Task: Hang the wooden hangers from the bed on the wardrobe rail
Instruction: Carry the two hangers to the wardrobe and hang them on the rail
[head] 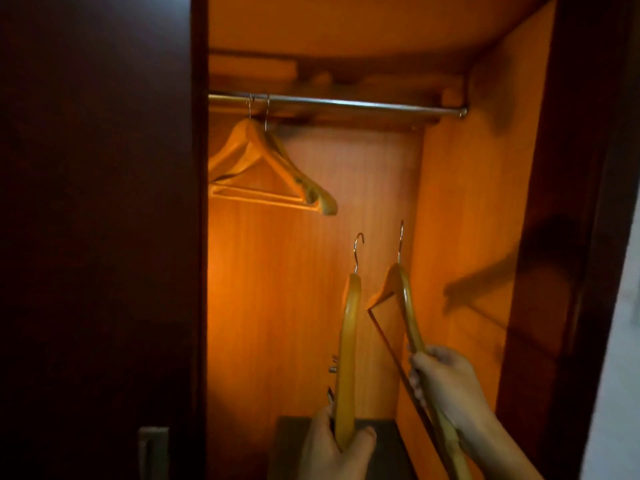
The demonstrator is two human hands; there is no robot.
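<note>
Mid-hanging: left hand (332,445) gripped one wooden hanger (348,344), right hand (446,386) another (408,306), below the rail (346,105); two hangers (266,168) hung at rail's left end; next, lift hooks over bare rail

The scene is dim outside the wardrobe and warm orange within, the glow strongest low on the back panel (242,306). The dark door (97,202) shows almost no detail. A soft hanger-shaped shadow (502,289) falls on the right side wall (467,202). The rail (346,105) carries a faint glint. Everything looks slightly soft, and straight lines bow near the top edge.
</note>
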